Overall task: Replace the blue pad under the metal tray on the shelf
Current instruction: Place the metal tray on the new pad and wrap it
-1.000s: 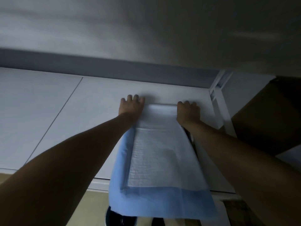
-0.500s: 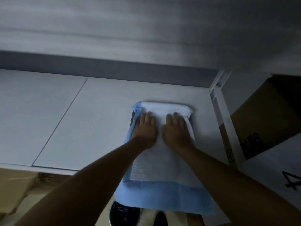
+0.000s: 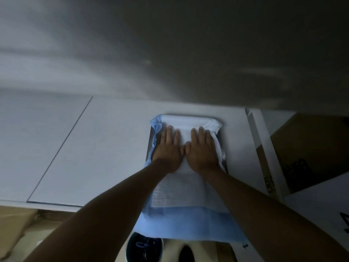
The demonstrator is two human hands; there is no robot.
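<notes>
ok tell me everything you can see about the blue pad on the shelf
The blue pad is a thin, soft sheet with a white quilted centre and a blue border. It lies lengthwise over the metal tray, whose edges peek out on both sides. Its far end is bunched and crumpled; its near end hangs past the front of the white shelf. The left hand and right hand press flat on it, side by side.

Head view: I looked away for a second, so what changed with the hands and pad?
The left hand and right hand left the far corners and came together, pressing flat on the blue pad; its far end bunched up. The near edge still overhangs the shelf.
</notes>
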